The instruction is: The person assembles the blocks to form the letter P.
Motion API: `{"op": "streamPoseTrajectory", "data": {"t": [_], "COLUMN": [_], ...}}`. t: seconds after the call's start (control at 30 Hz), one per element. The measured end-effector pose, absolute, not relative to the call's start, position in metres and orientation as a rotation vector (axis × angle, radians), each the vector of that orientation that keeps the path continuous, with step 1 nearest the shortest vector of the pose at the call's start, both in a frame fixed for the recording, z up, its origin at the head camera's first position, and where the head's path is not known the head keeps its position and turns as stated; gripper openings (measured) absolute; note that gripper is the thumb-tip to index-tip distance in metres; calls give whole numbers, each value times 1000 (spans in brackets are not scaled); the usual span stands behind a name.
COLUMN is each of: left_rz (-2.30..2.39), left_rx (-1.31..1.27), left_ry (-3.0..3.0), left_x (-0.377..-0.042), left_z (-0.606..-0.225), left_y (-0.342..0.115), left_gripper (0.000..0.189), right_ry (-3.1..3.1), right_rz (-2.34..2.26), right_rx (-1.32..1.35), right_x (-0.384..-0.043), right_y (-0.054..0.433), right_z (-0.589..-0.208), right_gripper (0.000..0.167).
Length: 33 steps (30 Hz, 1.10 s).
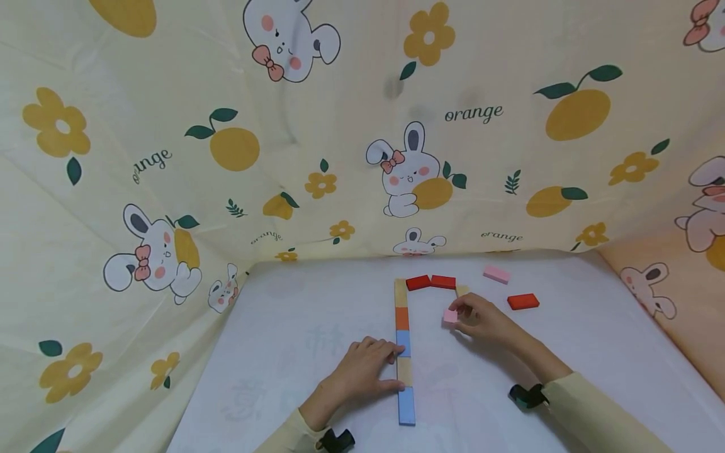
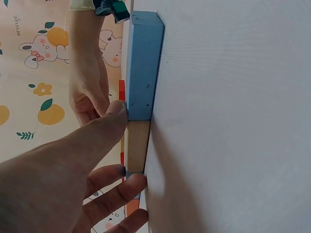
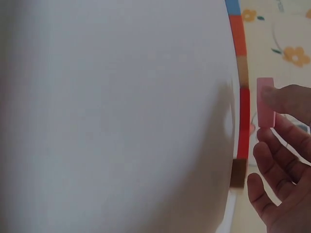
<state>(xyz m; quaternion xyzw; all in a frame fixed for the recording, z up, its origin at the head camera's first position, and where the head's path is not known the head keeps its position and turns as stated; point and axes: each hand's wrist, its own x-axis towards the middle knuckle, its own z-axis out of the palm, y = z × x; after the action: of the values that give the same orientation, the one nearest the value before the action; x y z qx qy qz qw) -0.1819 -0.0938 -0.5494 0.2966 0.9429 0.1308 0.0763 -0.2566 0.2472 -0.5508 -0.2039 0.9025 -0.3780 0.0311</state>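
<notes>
In the head view, a straight row of wooden blocks lies end to end on the table, with a near blue block (image 1: 406, 406), a tan block (image 1: 404, 372), another blue block (image 1: 403, 343), an orange block (image 1: 401, 318) and a far tan block (image 1: 400, 292). My left hand (image 1: 365, 368) touches this row from the left with its thumb and fingertips. Pinched between thumb and fingers of my right hand (image 1: 481, 318) is a pink block (image 3: 265, 103), held to the right of the row. Two red blocks (image 1: 443, 282) bridge the far end toward a tan block (image 1: 462, 290), partly hidden by the right hand.
A loose pink block (image 1: 496, 274) and a red block (image 1: 523, 302) lie on the white table (image 1: 566, 352) to the right. Behind it hangs a patterned cloth (image 1: 340, 126) with rabbits and oranges.
</notes>
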Motion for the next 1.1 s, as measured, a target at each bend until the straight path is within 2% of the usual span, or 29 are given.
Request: {"op": "streamPoseTrajectory", "data": {"t": [0.33,1.1], "left_rz": [388,397], "left_rx": [874,860], "left_ry": [2818,2810], "left_x": [-182,-182], "left_z": [-547,-546], "left_y": [-94,-94], "left_gripper": [74,76], "right_ry": [2746,2688], "right_rz": [-1129,-1014], "right_rx": [-709,-653], "right_x": [-261,-270], "right_y": [222,181], "right_z": [-553,-555], "right_gripper": [36,35]}}
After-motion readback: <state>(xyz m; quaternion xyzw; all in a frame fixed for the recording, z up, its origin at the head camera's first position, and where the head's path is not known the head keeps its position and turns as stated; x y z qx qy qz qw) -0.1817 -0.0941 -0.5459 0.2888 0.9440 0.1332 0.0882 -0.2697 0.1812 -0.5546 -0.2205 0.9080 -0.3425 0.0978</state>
